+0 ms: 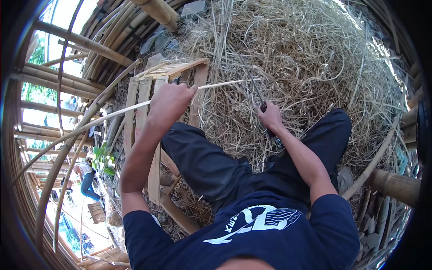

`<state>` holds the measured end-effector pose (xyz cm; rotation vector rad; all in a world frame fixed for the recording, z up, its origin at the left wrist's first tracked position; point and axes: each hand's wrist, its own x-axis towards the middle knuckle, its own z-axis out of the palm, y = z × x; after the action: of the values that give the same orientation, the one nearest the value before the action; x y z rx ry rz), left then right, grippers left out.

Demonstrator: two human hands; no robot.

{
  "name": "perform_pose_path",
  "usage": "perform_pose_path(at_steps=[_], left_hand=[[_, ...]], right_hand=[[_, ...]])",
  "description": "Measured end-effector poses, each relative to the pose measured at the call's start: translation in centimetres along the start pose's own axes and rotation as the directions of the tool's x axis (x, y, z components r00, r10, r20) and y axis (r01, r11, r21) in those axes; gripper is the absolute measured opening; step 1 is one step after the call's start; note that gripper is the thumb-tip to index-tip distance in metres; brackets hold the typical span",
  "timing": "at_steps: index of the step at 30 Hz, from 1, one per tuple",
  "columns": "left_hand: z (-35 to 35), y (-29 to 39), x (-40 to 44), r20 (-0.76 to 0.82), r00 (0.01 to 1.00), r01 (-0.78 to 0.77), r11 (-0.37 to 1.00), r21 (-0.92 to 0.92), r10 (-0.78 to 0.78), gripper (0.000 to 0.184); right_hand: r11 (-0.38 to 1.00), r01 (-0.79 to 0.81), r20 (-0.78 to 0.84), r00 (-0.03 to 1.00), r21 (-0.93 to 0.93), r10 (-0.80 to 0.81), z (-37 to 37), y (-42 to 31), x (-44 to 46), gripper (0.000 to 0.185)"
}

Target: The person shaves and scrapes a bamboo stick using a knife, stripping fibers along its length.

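My left hand [172,102] is closed in a fist around a long, thin pale bamboo strip [220,84]. One end of the strip lies to the right over the shavings; the rest runs far out to the left. In my right hand [271,118] is a knife [257,91], gripped by its dark handle. Its narrow blade points up and away from me, crossing the strip near its right end, though I cannot tell whether they touch. Beneath both lies a large heap of bamboo shavings [301,58].
A wooden slatted crate or stool [155,184] stands beside my left leg. Bamboo poles [85,45] form an open frame on the left, with another person [85,177] beyond it. A thick bamboo post [393,185] is at the right, and stones [193,10] lie behind the heap.
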<state>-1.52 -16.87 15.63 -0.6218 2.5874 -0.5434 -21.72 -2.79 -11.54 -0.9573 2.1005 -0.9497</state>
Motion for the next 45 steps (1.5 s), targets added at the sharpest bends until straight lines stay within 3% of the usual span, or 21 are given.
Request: perform_pose_path(at_steps=[2,6,9,10,13,17,23,31,33,36,39,41,45], left_hand=[[-0.7,0.4,-1.1,-0.003,1.000,0.006,1.000,0.013,-0.006,0.044],[-0.5,1.8,-3.4,-0.002,1.000,-0.008,1.000,-0.013,0.008,0.046],[-0.8,2.5,-3.8,0.045,0.999,-0.016,1.000,-0.003,0.016,0.048],[-1.1,2.7,-3.8,0.040,0.999,-0.014,1.000,0.012,0.013,0.047],[-1.1,2.6,-3.4,0.007,1.000,-0.013,1.000,0.025,0.012,0.045],[-1.2,3.0,-2.1,-0.078,0.996,-0.032,0.999,0.044,0.035,0.042],[-0.8,5.6,-2.5,-0.074,0.997,-0.015,0.998,0.062,0.020,0.043],[-1.7,6.4,-6.0,-0.063,0.997,-0.029,0.996,0.086,0.034,0.047],[-1.8,6.5,-6.7,-0.164,0.983,-0.066,0.991,0.114,0.085,0.035],[-1.5,6.8,-6.6,-0.134,0.991,0.008,0.997,0.082,0.003,0.048],[-2.1,6.5,-5.9,-0.194,0.981,0.006,0.999,0.034,0.000,0.046],[-2.8,6.4,-5.5,-0.226,0.974,0.004,0.999,0.036,0.005,0.044],[-4.3,6.1,-4.0,-0.295,0.956,-0.002,1.000,0.021,0.008,0.039]], right_hand=[[0.973,0.170,-0.035,0.985,0.155,-0.166,-0.7,-2.2,-0.8,0.030],[0.918,0.348,-0.025,0.936,0.192,-0.350,-1.7,-5.0,-2.4,0.036],[0.864,0.474,-0.026,0.879,0.169,-0.477,-2.2,-6.8,-3.1,0.042],[0.891,0.439,0.071,0.891,0.119,-0.449,-2.5,-7.3,-3.1,0.050],[0.847,0.526,0.011,0.849,0.069,-0.528,-1.0,-7.3,-2.0,0.053],[0.890,0.452,0.103,0.884,0.061,-0.456,-0.7,-9.3,-0.2,0.054],[0.902,0.360,0.073,0.919,0.240,-0.386,0.5,-8.1,2.2,0.052],[0.912,0.392,0.040,0.916,0.119,-0.399,0.1,-7.8,1.8,0.041],[0.944,0.322,0.106,0.938,0.075,-0.329,-1.1,-8.6,0.9,0.041],[0.930,0.363,0.056,0.929,0.050,-0.366,-1.2,-8.0,1.3,0.039],[0.934,0.356,0.035,0.934,-0.012,-0.356,-2.2,-8.3,1.8,0.037],[0.902,0.431,-0.054,0.901,-0.002,-0.431,-2.7,-8.0,2.4,0.038],[0.920,0.392,-0.050,0.919,-0.001,-0.392,-4.7,-8.5,3.0,0.036]])
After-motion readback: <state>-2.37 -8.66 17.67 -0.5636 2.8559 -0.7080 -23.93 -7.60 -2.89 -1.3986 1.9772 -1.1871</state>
